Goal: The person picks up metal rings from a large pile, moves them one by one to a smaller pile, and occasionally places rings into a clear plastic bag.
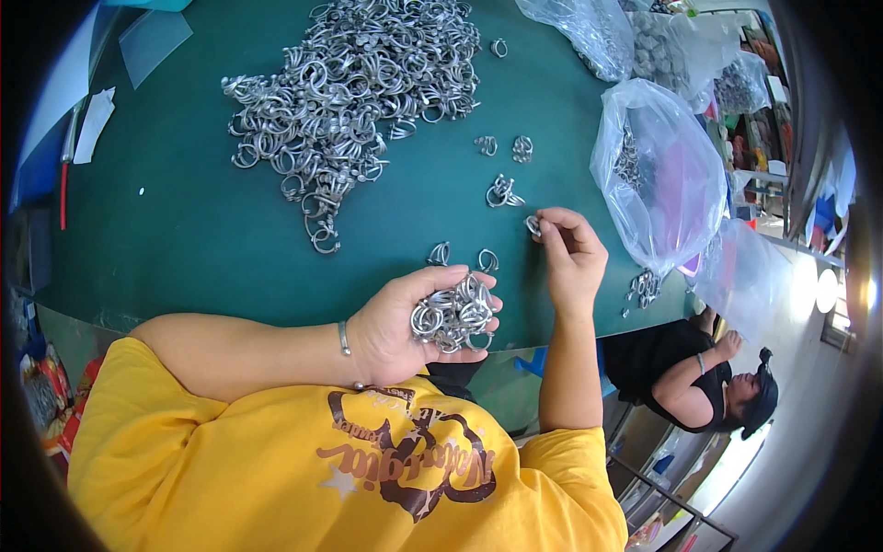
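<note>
My left hand (386,317) is cupped palm up near the table's front edge, holding a heap of silver rings (453,315). Between the thumb and fingertips of my right hand (572,262), a single silver ring (533,224) is pinched just above the table. Close beyond it lies a small cluster of rings (503,191). A pair of loose rings (487,261) rests past my left fingertips, and others (521,148) sit farther off. A large pile of silver rings (368,78) spreads over the far middle of the green table (175,230).
An open clear plastic bag (658,175) with metal pieces inside stands at the right, with more filled bags (667,51) behind it. Several small metal pieces (646,289) lie at the right edge. Another person (685,373) in black works there. Clear sheets (154,44) lie far left.
</note>
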